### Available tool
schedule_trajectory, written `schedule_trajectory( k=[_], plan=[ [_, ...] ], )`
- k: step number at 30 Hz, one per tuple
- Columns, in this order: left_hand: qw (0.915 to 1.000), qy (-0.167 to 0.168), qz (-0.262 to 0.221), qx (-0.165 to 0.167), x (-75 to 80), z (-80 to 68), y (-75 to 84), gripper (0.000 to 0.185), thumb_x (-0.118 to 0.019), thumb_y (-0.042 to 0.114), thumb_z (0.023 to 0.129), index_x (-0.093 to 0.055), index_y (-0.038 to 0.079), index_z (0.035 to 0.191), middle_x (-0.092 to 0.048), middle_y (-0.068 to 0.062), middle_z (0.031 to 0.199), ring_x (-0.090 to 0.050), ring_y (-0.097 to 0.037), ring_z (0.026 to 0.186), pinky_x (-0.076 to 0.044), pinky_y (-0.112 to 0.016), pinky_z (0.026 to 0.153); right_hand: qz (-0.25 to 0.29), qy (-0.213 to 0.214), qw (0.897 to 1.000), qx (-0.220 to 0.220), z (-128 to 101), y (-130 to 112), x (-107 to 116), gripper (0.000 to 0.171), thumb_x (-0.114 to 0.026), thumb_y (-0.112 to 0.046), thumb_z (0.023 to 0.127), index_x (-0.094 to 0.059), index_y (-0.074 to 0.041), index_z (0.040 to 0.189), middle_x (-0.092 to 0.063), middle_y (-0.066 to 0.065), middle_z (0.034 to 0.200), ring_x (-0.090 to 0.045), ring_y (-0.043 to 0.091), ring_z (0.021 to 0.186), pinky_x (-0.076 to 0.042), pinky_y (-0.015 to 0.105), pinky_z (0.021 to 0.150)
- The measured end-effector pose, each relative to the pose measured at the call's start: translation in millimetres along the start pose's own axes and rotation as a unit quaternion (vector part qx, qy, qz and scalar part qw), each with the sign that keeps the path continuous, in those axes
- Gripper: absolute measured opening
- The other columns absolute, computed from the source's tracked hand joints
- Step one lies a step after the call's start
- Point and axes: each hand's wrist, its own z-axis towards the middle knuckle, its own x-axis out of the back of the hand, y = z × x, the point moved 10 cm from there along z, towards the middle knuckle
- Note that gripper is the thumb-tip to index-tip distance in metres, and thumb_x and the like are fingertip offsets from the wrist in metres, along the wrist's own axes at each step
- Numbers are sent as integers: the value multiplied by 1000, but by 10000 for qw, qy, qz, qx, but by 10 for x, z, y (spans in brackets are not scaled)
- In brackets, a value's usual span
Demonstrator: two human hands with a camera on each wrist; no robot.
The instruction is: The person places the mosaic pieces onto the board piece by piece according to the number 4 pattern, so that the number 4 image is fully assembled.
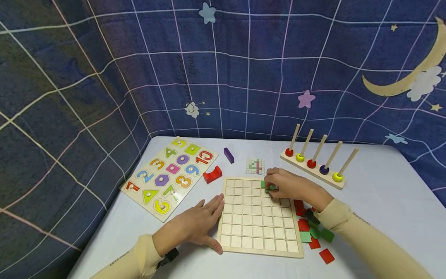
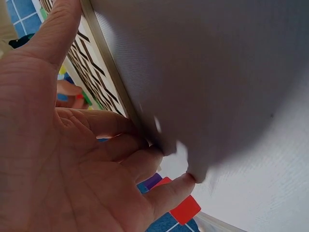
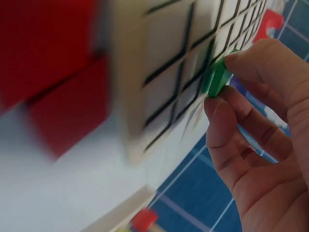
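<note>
A right hand (image 1: 290,188) is pinching a small green square tile (image 3: 217,77) over a pale wooden grid board (image 1: 259,221).
The left hand (image 1: 198,224) is lying flat, fingers straight, bracing the board's left edge.

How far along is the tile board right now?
One green square tile already sits in the wooden grid board's top row. The right hand pinches another green tile over that row; the left hand steadies the board's edge. Nearly every cell remains bare, and loose red and green tiles wait alongside.

Pattern card (image 1: 255,166) design too small
</note>
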Motion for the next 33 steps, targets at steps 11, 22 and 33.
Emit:
schedule_trajectory(
  k=[11, 22, 33],
  plan=[
    [10000, 29, -70, -20, -19, 21, -14, 134, -77, 82, 75, -27, 0, 168, -19, -17, 180, -24, -27, 168, -35, -54, 131, 15, -174, 9998, 132, 272, -200, -158, 2, -83, -6, 93, -81, -5, 93, -69, 4, 93, -60, 11, 83, -56, 23, 74],
    [9999, 35, -146, -2, -20, 26, -18, 134, -78, 81, 74, -27, 0, 168, -19, -17, 180, -24, -27, 168, -35, -55, 131, 38, -178, 9993, 330, 188, -238, -122, 2, -82, -7, 94, -81, -5, 95, -70, 5, 94, -62, 13, 83, -57, 23, 73],
    [9999, 1, -133, 9, -11, 33, -10, 133, -78, 81, 74, -29, 0, 168, -20, -17, 180, -24, -27, 168, -35, -54, 131, 71, 24, 9999, -131, -391, 10, 204, 8, -82, -3, 93, -81, -9, 99, -73, 1, 100, -67, 15, 89, -64, 31, 79]
  ],
)
